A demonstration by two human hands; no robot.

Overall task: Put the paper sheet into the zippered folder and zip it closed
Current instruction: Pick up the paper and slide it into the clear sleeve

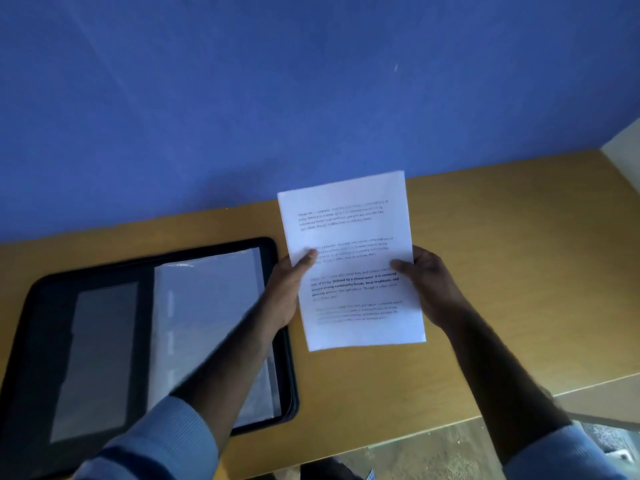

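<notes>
A white paper sheet (349, 261) with printed text is held above the wooden table, just right of the folder. My left hand (289, 289) grips its left edge, thumb on top. My right hand (427, 285) grips its right edge the same way. The black zippered folder (41, 306) lies open flat on the table at the left, with clear plastic sleeves (207, 306) on its right half and a grey pocket (100, 358) on its left half. My left forearm crosses over the folder's right half.
The wooden table (519, 271) runs along a blue wall (277, 98). Its front edge is at the lower right, with floor visible below. A pale surface (623, 147) stands at the far right.
</notes>
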